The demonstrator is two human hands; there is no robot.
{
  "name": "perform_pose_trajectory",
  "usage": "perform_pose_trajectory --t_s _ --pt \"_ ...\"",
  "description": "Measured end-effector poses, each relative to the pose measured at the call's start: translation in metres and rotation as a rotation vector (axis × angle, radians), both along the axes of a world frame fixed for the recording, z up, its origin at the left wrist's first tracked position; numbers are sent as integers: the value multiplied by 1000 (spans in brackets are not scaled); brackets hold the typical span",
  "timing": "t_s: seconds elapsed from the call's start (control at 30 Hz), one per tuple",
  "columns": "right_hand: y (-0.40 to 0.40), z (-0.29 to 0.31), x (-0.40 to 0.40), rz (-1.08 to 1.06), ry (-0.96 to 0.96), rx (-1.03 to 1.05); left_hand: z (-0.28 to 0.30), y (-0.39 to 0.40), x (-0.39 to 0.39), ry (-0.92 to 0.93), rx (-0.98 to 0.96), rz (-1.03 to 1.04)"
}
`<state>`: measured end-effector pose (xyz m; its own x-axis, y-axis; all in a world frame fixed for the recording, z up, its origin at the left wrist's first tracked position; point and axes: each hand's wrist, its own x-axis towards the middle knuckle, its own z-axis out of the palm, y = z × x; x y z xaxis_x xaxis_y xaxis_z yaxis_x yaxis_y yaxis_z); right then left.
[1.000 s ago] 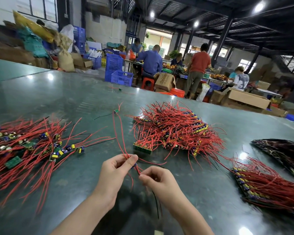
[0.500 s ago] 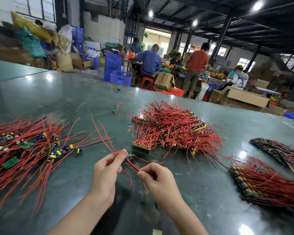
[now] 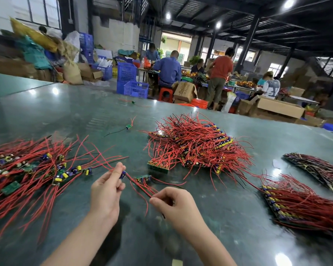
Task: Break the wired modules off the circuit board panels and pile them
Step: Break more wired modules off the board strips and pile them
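at 9 o'clock on the worktop (image 3: 209,237) lies the pile of separated modules (image 3: 27,169). left hand (image 3: 106,191) pinches one freed module (image 3: 123,174); right hand (image 3: 173,203) grips the wires of a remaining strip (image 3: 143,177). unbroken panels (image 3: 196,144) wait at 1 o'clock, more panels (image 3: 300,206) at 3 o'clock: judged well short of complete.

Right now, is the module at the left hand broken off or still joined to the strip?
Broken off: left hand pinches one module, apart from the strip.

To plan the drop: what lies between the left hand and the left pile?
Head view: only bare table, crossed by loose red wires, separates the left hand from the left pile.
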<state>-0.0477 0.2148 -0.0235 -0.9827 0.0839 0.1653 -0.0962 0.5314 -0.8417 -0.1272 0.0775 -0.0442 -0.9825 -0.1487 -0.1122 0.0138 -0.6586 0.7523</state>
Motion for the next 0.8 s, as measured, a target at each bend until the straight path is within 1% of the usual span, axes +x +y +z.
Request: perform_pose_trajectory --t_s 0.2,0.37,0.43,0.53,0.67,0.7,0.8 --pt "1 1 2 95 -52 109 -6 4 -1 25 -90 38" --pt "5 1 0 48 -52 105 -5 -7 -10 8 -40 72" --pt "6 -1 1 59 -61 151 -5 -9 -11 10 -44 82" --pt "6 -2 1 105 -126 221 -6 -5 -8 7 -82 74" --pt "11 1 0 72 -132 119 -4 -8 -9 5 -72 94" --pt "11 2 1 72 -136 129 -4 -8 -10 15 -86 100" --pt "11 -3 1 91 -152 280 -5 -7 -7 64 -218 116"
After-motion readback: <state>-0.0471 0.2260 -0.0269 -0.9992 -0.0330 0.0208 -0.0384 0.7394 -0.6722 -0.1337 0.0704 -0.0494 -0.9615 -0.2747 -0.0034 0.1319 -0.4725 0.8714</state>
